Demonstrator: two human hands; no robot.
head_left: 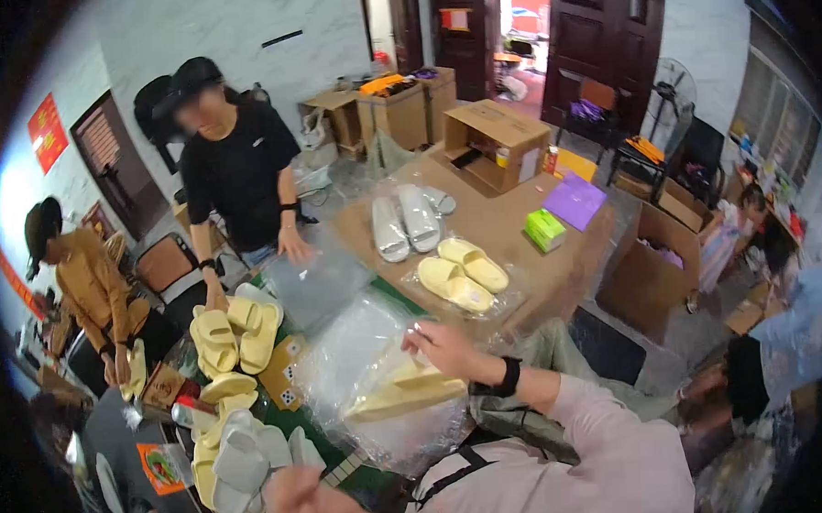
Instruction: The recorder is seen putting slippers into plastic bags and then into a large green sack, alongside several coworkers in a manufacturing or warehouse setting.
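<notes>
Pale yellow slipper point(406, 391), tilted, inside crinkled clear plastic bag point(343, 369)

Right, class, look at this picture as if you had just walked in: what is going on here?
The person wearing the camera grips a clear plastic bag with the right hand; a pale yellow slipper lies in it. The left hand is low in the picture, beside a heap of grey and yellow slippers. Across the table a person in black leans over more yellow slippers. Bagged pairs, grey and yellow, lie on a brown table.
</notes>
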